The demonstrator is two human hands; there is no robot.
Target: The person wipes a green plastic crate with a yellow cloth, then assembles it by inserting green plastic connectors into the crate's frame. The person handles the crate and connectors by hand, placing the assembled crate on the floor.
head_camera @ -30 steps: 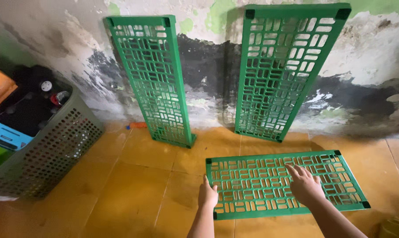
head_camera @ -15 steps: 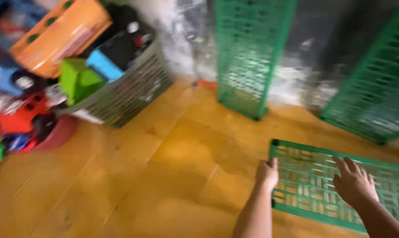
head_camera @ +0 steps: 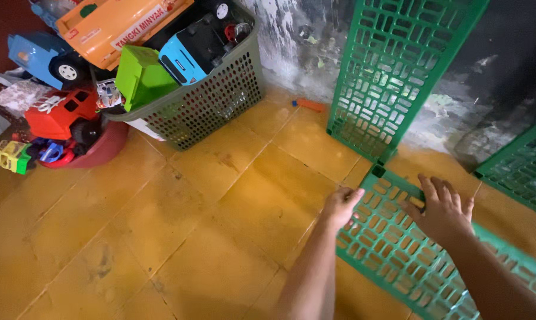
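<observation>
A green plastic lattice panel (head_camera: 398, 255) lies flat on the yellow tiled floor at the lower right. My left hand (head_camera: 342, 204) grips its left edge, fingers curled over the rim. Spread flat on top of the same panel near its far corner is my right hand (head_camera: 438, 208). A second green lattice panel (head_camera: 398, 65) leans upright against the stained wall just behind. The corner of a third panel (head_camera: 520, 169) shows at the right edge.
A grey perforated basket (head_camera: 202, 106) at the upper left holds toy trucks, among them an orange tanker (head_camera: 117, 24). A red toy truck (head_camera: 60, 112) and small toys sit in a red bowl beside it. A small orange piece (head_camera: 309, 105) lies by the wall.
The view has swung left, bringing the toy basket into sight. Both hands have stayed on the flat panel, the left one now curled on its edge.
</observation>
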